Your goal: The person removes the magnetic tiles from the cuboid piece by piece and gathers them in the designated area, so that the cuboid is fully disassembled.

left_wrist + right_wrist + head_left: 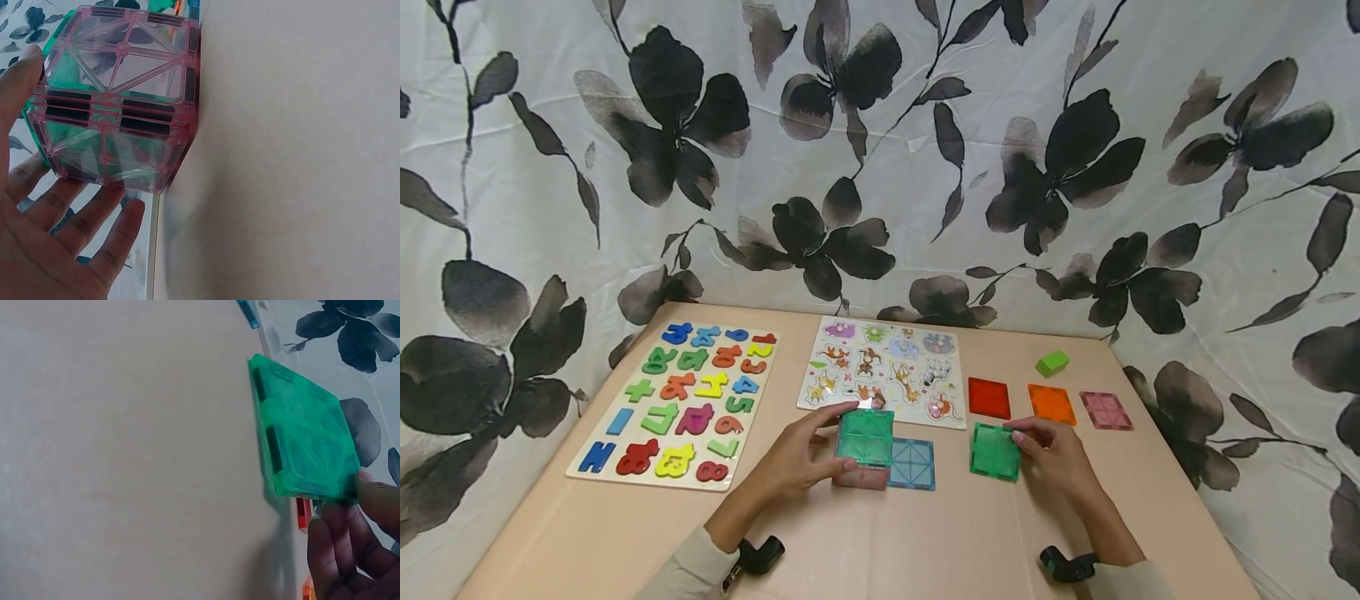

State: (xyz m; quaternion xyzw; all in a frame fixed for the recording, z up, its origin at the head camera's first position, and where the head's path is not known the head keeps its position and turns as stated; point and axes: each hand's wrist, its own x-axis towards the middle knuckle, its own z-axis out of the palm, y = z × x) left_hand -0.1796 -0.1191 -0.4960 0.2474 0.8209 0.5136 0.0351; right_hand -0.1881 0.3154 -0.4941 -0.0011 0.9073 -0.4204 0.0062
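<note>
A box of see-through magnetic tiles, pink on its sides with a green tile on top, stands on the table. My left hand holds the box, thumb at the near side and forefinger at the far side. A blue magnetic tile lies flat, just right of the box. Between thumb and fingers, my right hand pinches the edge of another green magnetic tile. That tile looks tilted in the right wrist view, close above the table. The inside of the box is only partly visible.
Behind the right hand lie a red tile, an orange tile and a pink tile, with a green block beyond. An animal puzzle board lies at the back, a letter-and-number board on the left. Patterned cloth hangs behind.
</note>
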